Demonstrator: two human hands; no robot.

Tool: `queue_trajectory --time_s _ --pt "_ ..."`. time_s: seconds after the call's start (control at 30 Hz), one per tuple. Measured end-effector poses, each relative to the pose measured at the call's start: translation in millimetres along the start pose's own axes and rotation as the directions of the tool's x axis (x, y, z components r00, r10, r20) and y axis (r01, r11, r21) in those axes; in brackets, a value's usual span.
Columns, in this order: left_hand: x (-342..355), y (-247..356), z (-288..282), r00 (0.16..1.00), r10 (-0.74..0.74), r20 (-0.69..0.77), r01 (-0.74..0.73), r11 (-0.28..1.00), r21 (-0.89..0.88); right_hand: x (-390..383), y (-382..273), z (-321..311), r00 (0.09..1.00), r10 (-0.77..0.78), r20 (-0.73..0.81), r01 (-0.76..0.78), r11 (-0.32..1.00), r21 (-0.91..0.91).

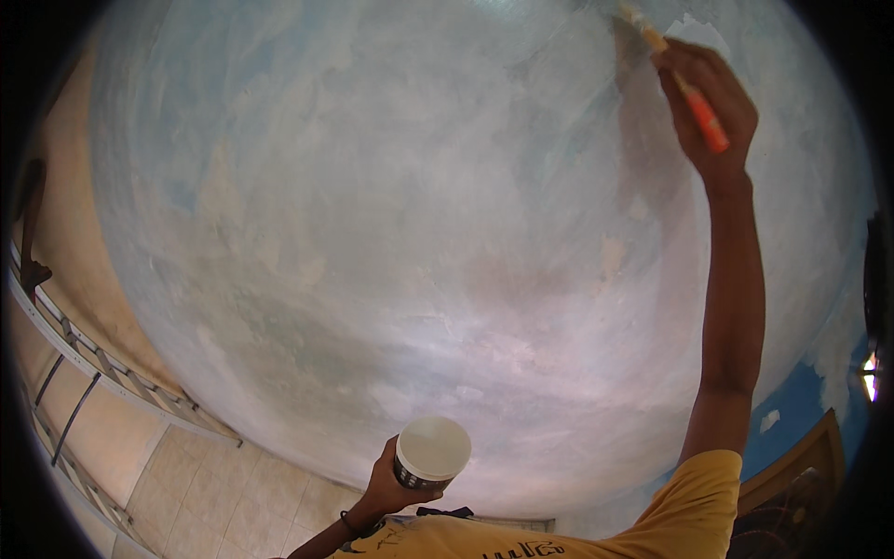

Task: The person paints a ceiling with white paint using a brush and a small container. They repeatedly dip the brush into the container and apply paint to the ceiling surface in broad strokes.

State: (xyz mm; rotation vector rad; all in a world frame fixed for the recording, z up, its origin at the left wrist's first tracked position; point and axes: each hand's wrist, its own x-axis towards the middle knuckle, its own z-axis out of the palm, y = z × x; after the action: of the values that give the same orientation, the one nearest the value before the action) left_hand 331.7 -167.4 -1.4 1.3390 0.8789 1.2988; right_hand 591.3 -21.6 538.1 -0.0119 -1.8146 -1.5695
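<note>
High on the right, my right hand (715, 107) is closed round a paintbrush (705, 119) with an orange-ended handle. The brush's bristles are at the wall (400, 214), near the top of the picture; whether they touch it I cannot tell. Blotchy white, grey and pale blue paint covers the wall. Low in the middle, my left hand (386, 484) grips a round tub (434, 447) by its side. The tub has a pale top and a dark label; whether that top is a lid or white paint inside is unclear.
A metal ladder (121, 377) runs along the left side, above a tiled floor (223, 494). Another person's limb (33, 233) shows at the far left edge. A brown wooden frame (792, 461) stands at the lower right, beside a bright blue painted patch (792, 410).
</note>
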Motion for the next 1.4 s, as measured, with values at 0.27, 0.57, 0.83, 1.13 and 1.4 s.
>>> queue_trajectory --time_s 0.27,0.57,0.83,1.13,1.4 --pt "-1 2 -4 1.0 -0.013 0.011 0.013 1.0 -0.004 -32 -115 8 0.957 0.003 0.289 -0.091 0.952 0.293" --pt "5 1 -2 0.999 -0.023 0.045 0.023 1.0 -0.001 -12 -9 1 0.661 0.741 0.118 -0.746 0.631 0.213" --pt "-5 -5 -2 1.0 -0.004 -0.019 0.004 1.0 -0.001 -31 -82 19 0.924 -0.102 0.368 0.237 0.908 -0.345" --pt "-6 1 -5 0.998 0.011 -0.056 -0.011 1.0 -0.01 -11 -133 18 0.955 0.093 0.282 -0.177 0.94 0.29" --pt "-10 -9 -8 0.998 -0.037 -0.056 0.037 0.999 -0.007 13 -23 28 0.955 0.288 0.066 -0.295 0.934 0.201"
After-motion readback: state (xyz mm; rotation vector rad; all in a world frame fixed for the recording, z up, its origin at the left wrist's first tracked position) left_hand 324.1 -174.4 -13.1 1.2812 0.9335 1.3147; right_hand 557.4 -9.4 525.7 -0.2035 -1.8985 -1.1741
